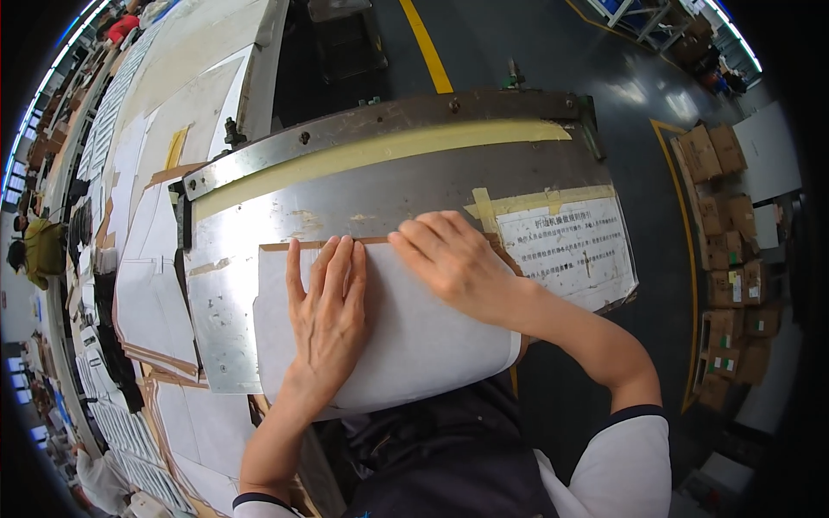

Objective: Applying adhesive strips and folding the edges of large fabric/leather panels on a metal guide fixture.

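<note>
A white sheet (423, 354) with a narrow brown strip (376, 241) along its far edge lies on a metal plate (224, 302); its near edge curves down toward my body. My left hand (328, 302) rests flat on the sheet, fingers stretched out, fingertips at the brown strip. At the same edge, further right, my right hand (453, 268) is closed, with its fingers bent and pressed together. Whatever they may grip is hidden under the hand. Beyond both hands a metal bar (371, 118) runs across the plate, with yellow tape (371, 160) along it.
A printed notice (566, 246) is taped to the plate's right side. Large white pattern sheets (155, 276) cover the table on the left. Stacked cardboard boxes (725, 224) stand at the right beyond a yellow floor line (691, 302). A person (43, 250) is at the far left.
</note>
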Available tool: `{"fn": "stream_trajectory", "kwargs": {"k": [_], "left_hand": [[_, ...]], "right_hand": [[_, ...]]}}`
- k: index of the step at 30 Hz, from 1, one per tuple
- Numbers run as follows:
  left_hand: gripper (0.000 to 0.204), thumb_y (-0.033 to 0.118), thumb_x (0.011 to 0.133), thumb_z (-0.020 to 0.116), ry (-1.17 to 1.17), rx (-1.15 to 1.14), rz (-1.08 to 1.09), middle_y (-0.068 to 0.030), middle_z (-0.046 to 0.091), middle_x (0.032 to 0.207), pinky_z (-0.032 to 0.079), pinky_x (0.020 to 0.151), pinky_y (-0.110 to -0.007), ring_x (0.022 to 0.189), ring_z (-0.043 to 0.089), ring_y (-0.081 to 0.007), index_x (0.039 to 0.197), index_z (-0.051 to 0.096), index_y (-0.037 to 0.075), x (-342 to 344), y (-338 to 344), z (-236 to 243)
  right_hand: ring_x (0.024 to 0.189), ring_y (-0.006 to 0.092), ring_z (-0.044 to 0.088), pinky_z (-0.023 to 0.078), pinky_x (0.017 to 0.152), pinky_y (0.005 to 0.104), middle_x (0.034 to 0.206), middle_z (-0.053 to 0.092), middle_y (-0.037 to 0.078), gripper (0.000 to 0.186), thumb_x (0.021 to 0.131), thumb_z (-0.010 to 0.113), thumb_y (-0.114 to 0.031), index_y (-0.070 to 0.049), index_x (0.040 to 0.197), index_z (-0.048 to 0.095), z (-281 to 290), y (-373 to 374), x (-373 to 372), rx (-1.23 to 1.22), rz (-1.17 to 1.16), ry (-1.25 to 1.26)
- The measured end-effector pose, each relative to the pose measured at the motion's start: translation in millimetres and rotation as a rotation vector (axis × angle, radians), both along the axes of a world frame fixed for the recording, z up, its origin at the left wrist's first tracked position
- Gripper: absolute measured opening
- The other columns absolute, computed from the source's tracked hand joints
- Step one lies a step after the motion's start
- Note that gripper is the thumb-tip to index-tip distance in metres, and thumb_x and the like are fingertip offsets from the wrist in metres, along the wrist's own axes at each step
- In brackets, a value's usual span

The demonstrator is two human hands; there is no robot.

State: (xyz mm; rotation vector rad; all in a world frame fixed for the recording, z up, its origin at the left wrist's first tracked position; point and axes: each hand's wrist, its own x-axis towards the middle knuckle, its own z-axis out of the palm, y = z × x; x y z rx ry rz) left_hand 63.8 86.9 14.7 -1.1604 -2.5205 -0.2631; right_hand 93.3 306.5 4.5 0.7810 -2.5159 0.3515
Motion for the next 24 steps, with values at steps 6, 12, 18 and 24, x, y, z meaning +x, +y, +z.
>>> {"fn": "stream_trajectory", "kwargs": {"k": [6, 12, 18, 24], "left_hand": [[0.039, -0.001, 0.087, 0.065, -0.047, 0.064, 0.156, -0.013, 0.064, 0.129, 0.032, 0.121, -0.056, 0.125, 0.059, -0.0286, 0.125, 0.069, -0.004, 0, -45, 0], [0.037, -0.002, 0.091, 0.064, -0.083, 0.15, 0.128, -0.0117, 0.066, 0.128, 0.038, 0.118, -0.053, 0.118, 0.064, -0.03, 0.127, 0.069, 0.002, -3, -52, 1], [0.049, 0.001, 0.09, 0.064, -0.094, 0.122, 0.115, -0.0131, 0.06, 0.135, 0.037, 0.116, -0.054, 0.123, 0.058, -0.0304, 0.139, 0.061, 0.004, -7, -48, -2], [0.052, -0.002, 0.088, 0.058, -0.08, 0.034, 0.129, -0.013, 0.06, 0.133, 0.029, 0.121, -0.053, 0.125, 0.055, -0.0308, 0.139, 0.062, 0.006, -13, -42, 1]], "right_hand": [[0.104, 0.0328, 0.06, 0.05, 0.091, 0.045, 0.109, 0.061, 0.017, 0.04, 0.079, 0.065, 0.004, 0.011, 0.118, 0.066, 8, 39, 32, -0.019, -0.067, -0.032], [0.107, 0.0316, 0.058, 0.048, 0.094, 0.0438, 0.11, 0.06, 0.016, 0.035, 0.075, 0.062, 0.009, 0.01, 0.11, 0.065, 16, -4, 6, -0.156, -0.036, -0.12], [0.105, 0.0306, 0.058, 0.048, 0.091, 0.0405, 0.109, 0.061, 0.016, 0.029, 0.079, 0.064, 0.001, 0.008, 0.108, 0.066, -8, -72, -33, -0.115, -0.007, -0.004], [0.108, 0.0311, 0.057, 0.048, 0.094, 0.0413, 0.111, 0.06, 0.016, 0.032, 0.081, 0.064, 0.0, 0.008, 0.112, 0.065, -13, -67, -22, -0.018, -0.073, 0.034]]}}
